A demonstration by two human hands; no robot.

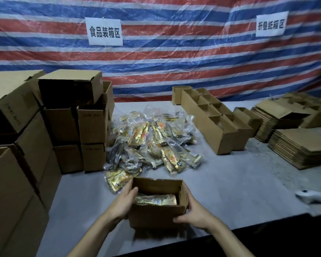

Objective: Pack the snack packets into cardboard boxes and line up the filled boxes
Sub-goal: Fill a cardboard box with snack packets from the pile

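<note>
A small open cardboard box [156, 216] stands near the table's front edge, with gold snack packets [156, 199] lying inside it. My left hand [125, 201] grips its left wall, the thumb hooked over the rim. On the other side, my right hand [191, 213] holds the lower right corner. Just beyond the box lies a loose heap of gold and clear snack packets [152, 140]. At the back right, a row of open boxes [211, 123] stands in a line.
Stacked cardboard boxes [78, 119] rise at the left. Piles of flat, unfolded boxes [300, 147] lie at the right. A white tape dispenser [311, 197] rests near the right front edge. A striped tarp with two signs hangs behind the grey table [239, 182].
</note>
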